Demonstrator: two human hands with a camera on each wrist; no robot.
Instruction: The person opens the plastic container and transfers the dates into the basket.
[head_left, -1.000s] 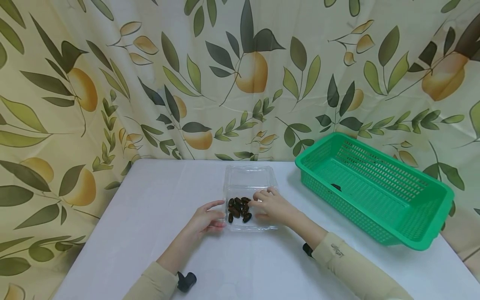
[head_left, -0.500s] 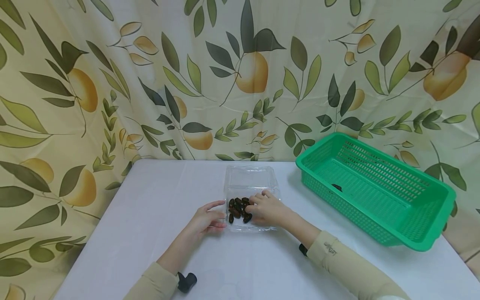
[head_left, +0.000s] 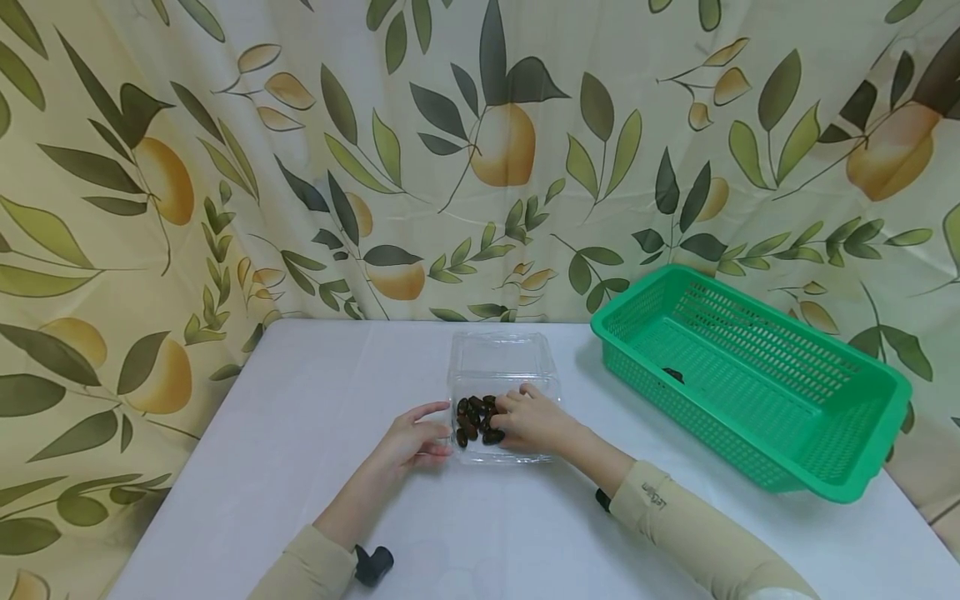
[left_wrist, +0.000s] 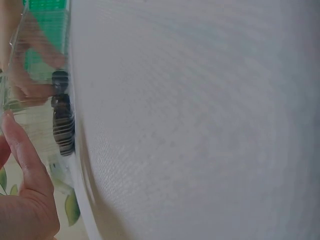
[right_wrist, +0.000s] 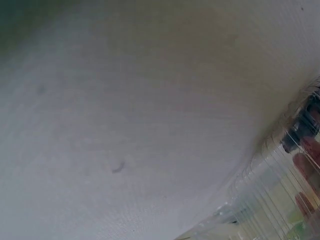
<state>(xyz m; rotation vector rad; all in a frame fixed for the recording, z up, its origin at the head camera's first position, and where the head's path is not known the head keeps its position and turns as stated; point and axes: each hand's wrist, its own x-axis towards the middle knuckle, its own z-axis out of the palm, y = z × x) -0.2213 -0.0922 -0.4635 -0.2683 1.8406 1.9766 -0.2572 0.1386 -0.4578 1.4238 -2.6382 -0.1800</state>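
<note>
A clear plastic clamshell box [head_left: 487,454] stands on the white table with its lid folded back. Several dark brown oval pieces, which look like dates [head_left: 471,421], lie bunched at its left side. My left hand [head_left: 411,440] is at the box's left wall, thumb and fingers spread along it. Over the right part of the box, my right hand [head_left: 536,423] reaches in with bent fingers against the dates. In the left wrist view its fingertips meet the dates [left_wrist: 62,125] behind the clear wall. Whether they pinch one is hidden.
A green perforated plastic basket [head_left: 750,392] stands at an angle on the right, with a small dark piece [head_left: 673,375] in it. The white table [head_left: 337,358] ends at a patterned curtain [head_left: 465,167] at the back. Black wrist cameras sit below both hands.
My right hand has come down and slightly left onto the dates. The front date by its fingers has turned more sideways. My left hand has stayed at the box wall.
</note>
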